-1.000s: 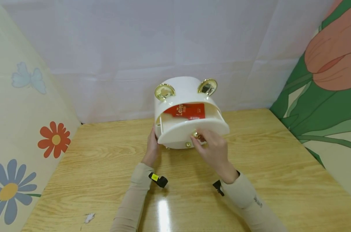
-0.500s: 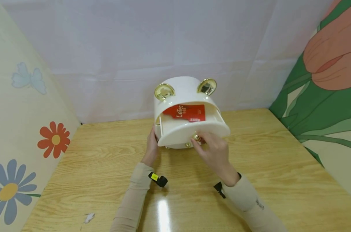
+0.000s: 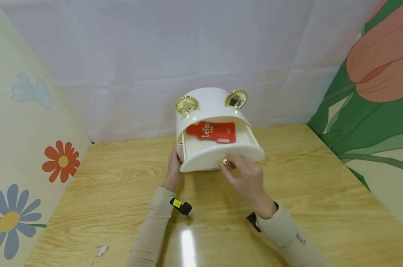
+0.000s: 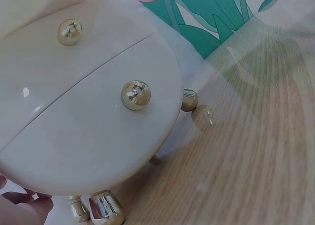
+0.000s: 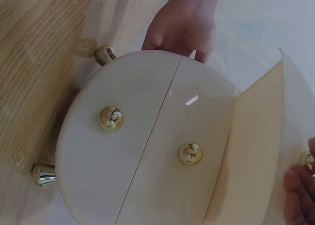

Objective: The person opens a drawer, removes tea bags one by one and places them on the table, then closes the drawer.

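Observation:
A white rounded drawer box (image 3: 206, 97) with gold ears stands on the table. Its top drawer (image 3: 201, 158) is pulled out, and a red pouch (image 3: 218, 132) lies flat inside it. The right hand (image 3: 246, 176) pinches the gold knob (image 3: 225, 161) on the drawer front. Against the box's left side the left hand (image 3: 173, 168) grips it; part of its fingers is hidden behind the box in the head view. The right wrist view shows that left hand (image 5: 184, 28) at the side edge, and the two lower drawers (image 5: 115, 87) shut, each with a gold knob.
Short gold feet (image 4: 107, 208) hold the box above the wooden table (image 3: 128, 207). A white cloth backdrop (image 3: 138, 66) hangs behind it. Painted panels stand left (image 3: 31, 148) and right (image 3: 371, 111). A small torn patch (image 3: 102, 251) marks the table at front left.
The top drawer has come slightly further out towards the person, with the right hand on its knob. More of the red pouch shows. The left hand has stayed at the box's side.

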The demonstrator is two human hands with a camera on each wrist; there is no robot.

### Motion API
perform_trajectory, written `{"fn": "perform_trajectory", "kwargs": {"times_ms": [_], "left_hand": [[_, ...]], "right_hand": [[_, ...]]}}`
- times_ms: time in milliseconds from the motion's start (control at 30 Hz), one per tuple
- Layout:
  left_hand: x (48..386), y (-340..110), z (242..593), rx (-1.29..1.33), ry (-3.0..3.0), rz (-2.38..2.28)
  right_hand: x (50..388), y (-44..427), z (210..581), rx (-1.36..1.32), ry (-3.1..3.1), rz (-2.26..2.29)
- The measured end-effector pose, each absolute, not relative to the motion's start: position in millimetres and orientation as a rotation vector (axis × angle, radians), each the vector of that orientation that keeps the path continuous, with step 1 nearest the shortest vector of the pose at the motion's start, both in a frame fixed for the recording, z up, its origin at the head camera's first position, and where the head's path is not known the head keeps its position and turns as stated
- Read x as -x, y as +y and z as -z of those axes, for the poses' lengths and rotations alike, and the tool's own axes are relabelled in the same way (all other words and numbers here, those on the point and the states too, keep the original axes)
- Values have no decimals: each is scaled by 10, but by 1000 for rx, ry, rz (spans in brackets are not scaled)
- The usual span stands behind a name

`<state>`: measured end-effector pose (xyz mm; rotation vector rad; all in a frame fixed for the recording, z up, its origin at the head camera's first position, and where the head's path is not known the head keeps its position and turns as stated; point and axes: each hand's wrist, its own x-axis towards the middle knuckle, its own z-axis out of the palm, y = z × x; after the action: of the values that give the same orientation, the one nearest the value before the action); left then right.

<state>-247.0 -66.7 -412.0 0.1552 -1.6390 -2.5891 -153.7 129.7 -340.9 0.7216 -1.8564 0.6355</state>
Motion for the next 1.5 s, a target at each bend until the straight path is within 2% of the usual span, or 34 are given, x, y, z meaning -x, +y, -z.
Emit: {"fn": "perform_trajectory", "kwargs": {"times_ms": [1500], "left_hand": [[2462,-615,4057,-233,-1473,2631]], "right_hand": [[1367,1337,3421,-775,-1777,-606]]}}
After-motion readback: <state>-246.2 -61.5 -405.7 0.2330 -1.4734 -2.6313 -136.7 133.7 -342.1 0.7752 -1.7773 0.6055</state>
